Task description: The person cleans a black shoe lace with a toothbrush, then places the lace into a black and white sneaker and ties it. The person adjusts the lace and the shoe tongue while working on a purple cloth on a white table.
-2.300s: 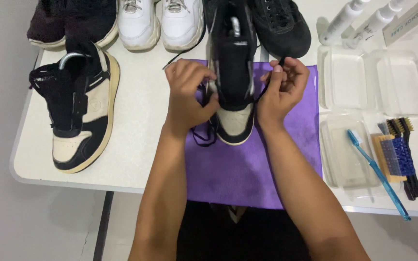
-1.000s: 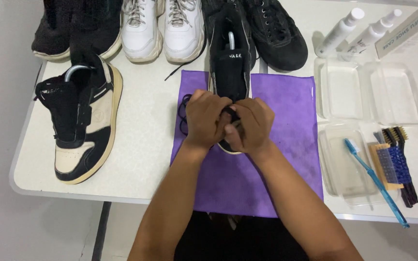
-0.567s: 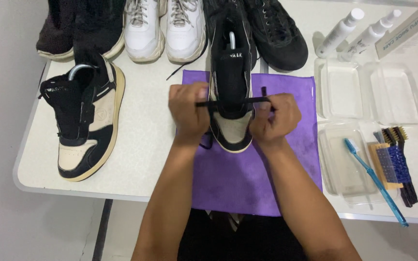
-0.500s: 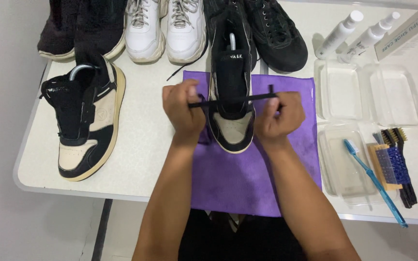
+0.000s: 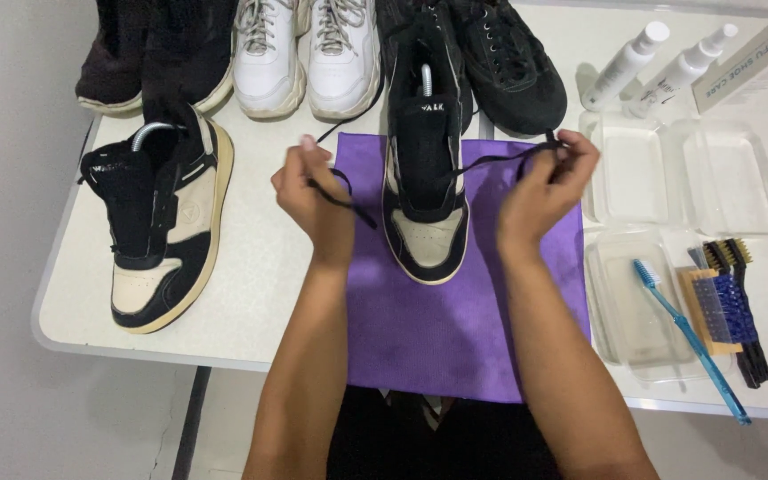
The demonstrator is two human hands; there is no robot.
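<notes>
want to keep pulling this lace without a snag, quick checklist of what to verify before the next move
1. Left hand pinching the black lace: ok.
2. Right hand gripping the other lace end: ok.
3. Black and cream sneaker lying on the purple cloth: ok.
4. Lace free of every eyelet: cannot tell, the tongue hides them.
5. Blue toothbrush and clear trays apart from both hands: ok.
6. The other black and cream sneaker apart from the lace: ok.
</notes>
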